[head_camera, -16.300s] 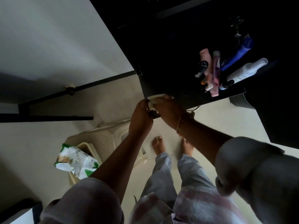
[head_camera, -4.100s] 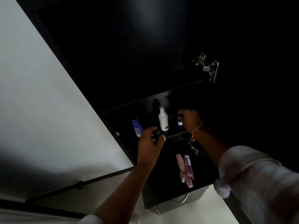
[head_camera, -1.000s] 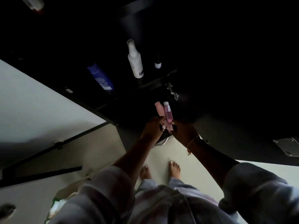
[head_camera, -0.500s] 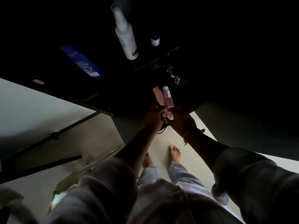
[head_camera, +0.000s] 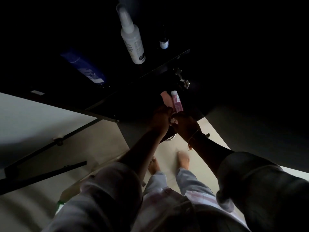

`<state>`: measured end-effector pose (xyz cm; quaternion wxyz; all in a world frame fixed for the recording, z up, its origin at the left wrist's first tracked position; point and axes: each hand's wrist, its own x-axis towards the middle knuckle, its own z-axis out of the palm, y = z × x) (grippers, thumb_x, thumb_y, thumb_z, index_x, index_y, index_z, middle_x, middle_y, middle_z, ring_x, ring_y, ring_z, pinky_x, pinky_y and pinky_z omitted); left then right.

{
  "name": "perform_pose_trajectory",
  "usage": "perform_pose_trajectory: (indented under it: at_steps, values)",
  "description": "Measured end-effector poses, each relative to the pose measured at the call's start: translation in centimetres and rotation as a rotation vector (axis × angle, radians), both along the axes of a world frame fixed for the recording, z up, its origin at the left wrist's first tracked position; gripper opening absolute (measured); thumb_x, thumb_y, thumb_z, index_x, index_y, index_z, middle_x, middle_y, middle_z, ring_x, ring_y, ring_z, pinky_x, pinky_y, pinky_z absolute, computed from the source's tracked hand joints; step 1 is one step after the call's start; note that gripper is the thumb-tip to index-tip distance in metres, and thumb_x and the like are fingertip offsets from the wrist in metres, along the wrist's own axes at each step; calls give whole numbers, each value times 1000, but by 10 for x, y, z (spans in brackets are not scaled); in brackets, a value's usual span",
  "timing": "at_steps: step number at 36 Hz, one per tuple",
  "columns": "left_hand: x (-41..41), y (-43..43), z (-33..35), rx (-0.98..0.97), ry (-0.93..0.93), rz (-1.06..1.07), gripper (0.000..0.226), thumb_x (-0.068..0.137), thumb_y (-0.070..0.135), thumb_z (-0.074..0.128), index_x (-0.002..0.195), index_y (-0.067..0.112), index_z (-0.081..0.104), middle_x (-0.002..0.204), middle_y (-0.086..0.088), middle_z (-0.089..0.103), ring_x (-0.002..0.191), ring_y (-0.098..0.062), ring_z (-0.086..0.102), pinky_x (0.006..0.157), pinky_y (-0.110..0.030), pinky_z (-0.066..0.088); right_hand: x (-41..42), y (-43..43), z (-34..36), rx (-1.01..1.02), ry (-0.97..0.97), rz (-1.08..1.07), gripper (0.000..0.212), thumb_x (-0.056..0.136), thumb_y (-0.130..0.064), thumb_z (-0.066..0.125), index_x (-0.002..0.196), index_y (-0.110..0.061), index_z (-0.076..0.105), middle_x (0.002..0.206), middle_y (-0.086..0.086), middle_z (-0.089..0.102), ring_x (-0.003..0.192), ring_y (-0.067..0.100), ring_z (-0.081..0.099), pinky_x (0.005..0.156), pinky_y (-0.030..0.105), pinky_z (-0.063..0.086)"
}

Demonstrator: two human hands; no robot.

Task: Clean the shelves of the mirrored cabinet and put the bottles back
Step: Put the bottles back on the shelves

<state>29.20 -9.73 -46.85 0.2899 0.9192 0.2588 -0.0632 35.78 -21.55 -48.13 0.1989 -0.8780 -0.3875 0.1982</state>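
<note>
Pink is what remains to sort. In the head view, a pink tube (head_camera: 165,97) and a pink bottle (head_camera: 176,102) stand touching, side by side, in the cabinet's lower compartment, below the hinge (head_camera: 182,78). The left grip (head_camera: 161,120) curls round the tube's foot and the right grip (head_camera: 184,125) round the bottle's, though gloom hides the fingertips. On the upper shelf (head_camera: 150,73) a blue bottle (head_camera: 85,67), a white spray bottle (head_camera: 133,42) and a small dark bottle (head_camera: 164,41) already stand apart. Wiping looks finished and restocking nearly so: these two await placing.
</note>
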Motion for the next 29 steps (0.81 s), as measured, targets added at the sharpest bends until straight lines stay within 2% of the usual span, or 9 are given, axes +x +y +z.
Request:
perform_pose_trajectory:
  at_steps: [2,6,14,17,19,22,25,27,29]
  values:
    - [-2,1,-2,29,-32,-9,22,97,22,53,111,9,63,118,-12,62,112,-27,57,90,-25,42,0,1,1,-6,26,-6,29,88,-27,62,116,-19,65,115,4,66,100,23,65,84,29,51]
    - [-4,3,-2,39,52,-13,26,99,29,47,119,13,54,109,-12,62,100,-28,61,84,-38,51,-2,1,0,0,45,-42,29,88,-24,62,115,-17,66,106,8,69,94,26,67,81,30,53]
    - [-16,4,14,-26,29,126,27,97,21,54,123,12,56,112,-8,67,107,-25,64,85,-36,53,2,-6,14,94,226,-152,16,84,-15,68,100,-12,69,95,4,73,82,18,69,70,18,48]
    - [-28,3,27,-40,-44,190,28,96,17,57,123,11,58,112,-3,69,108,-18,64,82,-21,44,1,-9,27,134,266,-164,17,85,-15,68,102,-13,68,97,4,73,85,18,69,74,22,52]
    - [-37,1,38,-38,-104,239,30,93,15,61,123,11,60,112,-1,69,107,-15,64,82,-17,43,0,-11,36,159,282,-168,18,84,-17,69,102,-15,68,97,3,73,87,18,69,78,27,56]
    - [-53,-1,53,-27,-201,300,31,90,14,64,121,14,62,112,-1,69,104,-14,65,86,-26,53,-1,-12,54,205,306,-180,17,83,-21,70,99,-18,68,97,-1,72,88,15,69,78,33,58]
    - [-64,-2,80,-15,-324,353,26,92,17,62,118,15,64,112,-2,68,101,-12,65,84,-27,55,-2,-12,79,228,291,-181,15,85,-28,66,98,-20,68,93,-2,71,84,14,68,75,34,58]
    - [-71,-2,100,-26,-410,371,24,94,18,60,117,15,65,112,-2,68,100,-13,65,85,-30,55,-4,-13,100,272,274,-189,15,88,-23,65,99,-13,69,92,4,72,84,17,68,77,32,56]
    - [-77,-1,119,-21,-478,383,24,95,21,59,118,16,65,112,-3,66,99,-13,65,85,-33,56,-7,-14,123,342,303,-227,10,87,-24,66,95,-20,69,90,-1,72,84,13,68,77,25,54]
